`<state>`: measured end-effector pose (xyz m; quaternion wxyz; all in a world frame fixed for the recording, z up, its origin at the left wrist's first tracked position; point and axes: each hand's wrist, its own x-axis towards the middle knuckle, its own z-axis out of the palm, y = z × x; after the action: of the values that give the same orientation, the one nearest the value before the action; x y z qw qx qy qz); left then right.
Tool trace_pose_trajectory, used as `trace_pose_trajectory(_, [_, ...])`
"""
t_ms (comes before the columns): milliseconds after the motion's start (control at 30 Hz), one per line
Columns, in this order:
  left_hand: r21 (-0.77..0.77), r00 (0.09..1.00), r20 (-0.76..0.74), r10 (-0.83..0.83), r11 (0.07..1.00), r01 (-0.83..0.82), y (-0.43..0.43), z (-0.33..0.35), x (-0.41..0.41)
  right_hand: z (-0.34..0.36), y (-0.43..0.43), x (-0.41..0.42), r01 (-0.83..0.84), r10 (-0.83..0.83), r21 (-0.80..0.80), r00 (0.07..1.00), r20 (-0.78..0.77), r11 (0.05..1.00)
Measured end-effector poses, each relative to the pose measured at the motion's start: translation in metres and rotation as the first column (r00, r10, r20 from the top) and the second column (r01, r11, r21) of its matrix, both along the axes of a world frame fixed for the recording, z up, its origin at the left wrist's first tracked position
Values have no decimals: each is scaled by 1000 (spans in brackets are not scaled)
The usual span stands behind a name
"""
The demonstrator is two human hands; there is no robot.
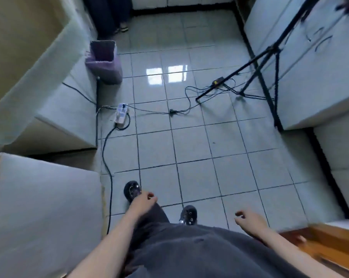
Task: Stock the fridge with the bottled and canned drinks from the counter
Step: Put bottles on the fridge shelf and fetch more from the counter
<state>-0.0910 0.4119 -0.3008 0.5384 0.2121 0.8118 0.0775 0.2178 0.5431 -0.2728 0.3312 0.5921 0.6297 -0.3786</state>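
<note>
Bin (105, 61), purple, stands far left near power strip (121, 115) on tiled floor (199, 147). Left hand (143, 202) and right hand (252, 219) hang loosely curled, apparently holding nothing; tripod (256, 63) at right. Where the drinks are cannot be told from this blurred view.

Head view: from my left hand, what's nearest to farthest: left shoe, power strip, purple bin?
1. Left shoe, right beside the left hand.
2. Power strip, farther ahead.
3. Purple bin, farthest, ahead and slightly left.
</note>
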Motion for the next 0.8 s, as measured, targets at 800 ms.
trace_pose_trajectory(800, [-67, 457, -60, -887, 461, 885, 469, -8, 277, -6, 66, 258, 970, -969, -16, 242, -53, 243])
